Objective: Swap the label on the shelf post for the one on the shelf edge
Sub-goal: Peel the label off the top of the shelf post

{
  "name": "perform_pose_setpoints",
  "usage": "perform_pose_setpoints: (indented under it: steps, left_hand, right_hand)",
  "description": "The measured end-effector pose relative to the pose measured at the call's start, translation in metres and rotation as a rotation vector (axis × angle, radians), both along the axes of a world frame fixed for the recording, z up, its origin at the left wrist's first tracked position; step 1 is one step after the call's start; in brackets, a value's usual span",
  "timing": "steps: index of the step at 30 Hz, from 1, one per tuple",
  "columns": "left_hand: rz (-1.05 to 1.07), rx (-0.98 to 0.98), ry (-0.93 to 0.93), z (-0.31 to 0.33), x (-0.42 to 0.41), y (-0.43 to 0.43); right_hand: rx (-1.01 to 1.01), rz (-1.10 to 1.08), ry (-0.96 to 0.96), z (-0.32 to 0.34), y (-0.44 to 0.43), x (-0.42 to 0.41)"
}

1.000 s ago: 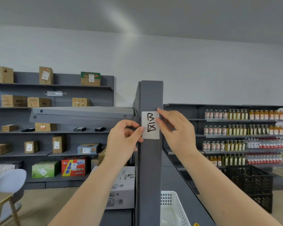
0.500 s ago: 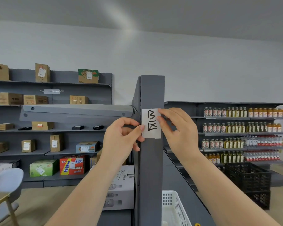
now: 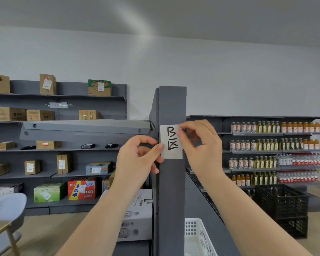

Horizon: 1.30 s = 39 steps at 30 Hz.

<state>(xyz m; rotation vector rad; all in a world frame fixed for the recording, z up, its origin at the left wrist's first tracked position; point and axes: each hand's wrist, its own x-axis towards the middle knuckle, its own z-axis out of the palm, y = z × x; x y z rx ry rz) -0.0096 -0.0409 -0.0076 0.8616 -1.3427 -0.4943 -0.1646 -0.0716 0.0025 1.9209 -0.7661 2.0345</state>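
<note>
White paper label (image 3: 171,141) sits on grey shelf post (image 3: 172,191). Right hand (image 3: 199,146) pinches its upper right edge; left hand (image 3: 139,157) thumb presses its left edge. Swap barely begun; shelf-edge label not identifiable.

even indoor light, ceiling glare streak, edges curved

Black crates (image 3: 282,204) right; white basket (image 3: 197,235); chair (image 3: 6,215) left
</note>
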Motion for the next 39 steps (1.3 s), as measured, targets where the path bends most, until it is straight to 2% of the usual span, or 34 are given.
perform_pose_setpoints:
  steps: [6,9,11,15,19,23,32,35,39]
  left_hand:
    - [-0.011,-0.003,0.015,0.0,0.0,0.0]
    - [-0.009,-0.002,0.012,0.0,0.0,0.0]
    - [-0.007,-0.004,0.007,0.0,0.0,0.0]
    - [-0.007,-0.003,0.013,-0.001,0.0,-0.001]
    - [0.002,-0.005,0.007,-0.001,0.0,-0.002]
    - [0.011,-0.001,-0.003,-0.001,0.0,-0.002]
    - [0.036,-0.009,-0.019,-0.001,-0.001,-0.002]
    - [0.045,-0.016,-0.023,-0.002,-0.001,-0.002]
    - [0.055,-0.035,-0.026,-0.004,-0.002,-0.001]
  right_hand:
    - [0.059,0.05,-0.056,0.006,0.006,0.003]
    - [0.08,0.045,-0.023,0.008,0.006,0.002]
    - [0.054,0.013,0.016,0.008,0.007,-0.001]
    - [0.002,0.022,-0.043,0.008,0.006,-0.009]
    - [-0.058,-0.05,0.066,0.001,-0.001,-0.008]
    - [-0.107,-0.073,0.072,-0.001,-0.003,-0.008]
    - [0.059,-0.007,-0.037,0.01,0.009,0.003]
    - [0.087,-0.101,-0.052,0.011,0.01,0.009]
    - [-0.014,-0.348,-0.027,0.008,0.009,0.019]
